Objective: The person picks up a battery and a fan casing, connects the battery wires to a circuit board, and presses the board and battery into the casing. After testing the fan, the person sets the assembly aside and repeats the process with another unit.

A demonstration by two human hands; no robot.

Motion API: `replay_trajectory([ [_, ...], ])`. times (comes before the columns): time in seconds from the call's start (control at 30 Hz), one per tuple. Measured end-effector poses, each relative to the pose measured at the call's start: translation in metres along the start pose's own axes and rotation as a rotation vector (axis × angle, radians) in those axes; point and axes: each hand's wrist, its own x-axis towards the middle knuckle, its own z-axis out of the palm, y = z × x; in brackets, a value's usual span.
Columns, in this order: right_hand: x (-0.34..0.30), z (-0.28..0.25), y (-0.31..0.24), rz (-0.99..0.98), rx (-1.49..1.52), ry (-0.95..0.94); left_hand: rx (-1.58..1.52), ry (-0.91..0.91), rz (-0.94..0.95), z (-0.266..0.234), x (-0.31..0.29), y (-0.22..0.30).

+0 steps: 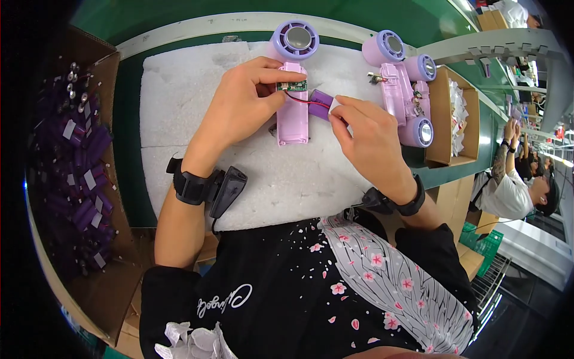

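Note:
A small handheld fan lies on the white foam mat, its purple round head at the far side and its open pink handle shell pointing toward me. My left hand has index finger and thumb closed about a small green circuit board at the shell's upper end. Thin red and black wires run from the board to a purple battery cell just right of the shell. My right hand pinches this cell at its right end, where a white patch shows between the fingers.
To the right lie more fans with purple heads and open pink shells. Beyond them stands a cardboard box of white pieces. At left, a large carton holds many purple battery cells. A co-worker is at far right.

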Motion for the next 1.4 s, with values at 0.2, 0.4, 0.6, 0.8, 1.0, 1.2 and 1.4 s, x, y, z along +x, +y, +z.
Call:
replay_trajectory([
  [0.2, 0.004, -0.002, -0.005, -0.056, -0.126, -0.097, 0.011, 0.010, 0.020, -0.001, 0.002, -0.001],
  [0.4, 0.004, 0.008, -0.010, -0.028, -0.246, -0.168, 0.013, -0.002, 0.016, -0.004, -0.001, -0.001],
  [0.6, 0.010, 0.002, -0.002, -0.022, -0.140, -0.167, 0.024, 0.020, 0.033, -0.003, 0.001, -0.001],
  [0.8, 0.008, -0.026, 0.022, 0.201, 0.154, -0.147, 0.008, 0.029, 0.071, -0.004, 0.003, -0.005],
  [1.0, -0.007, -0.141, 0.097, 0.653, -0.148, 0.102, -0.047, 0.045, -0.001, -0.008, 0.003, -0.007],
  [1.2, -0.018, -0.153, 0.084, 0.827, -0.198, 0.086, 0.005, 0.074, 0.029, -0.001, 0.004, -0.002],
  [1.4, 0.013, -0.012, 0.009, -0.176, 0.091, -0.065, -0.013, 0.071, 0.035, -0.002, -0.002, -0.009],
])
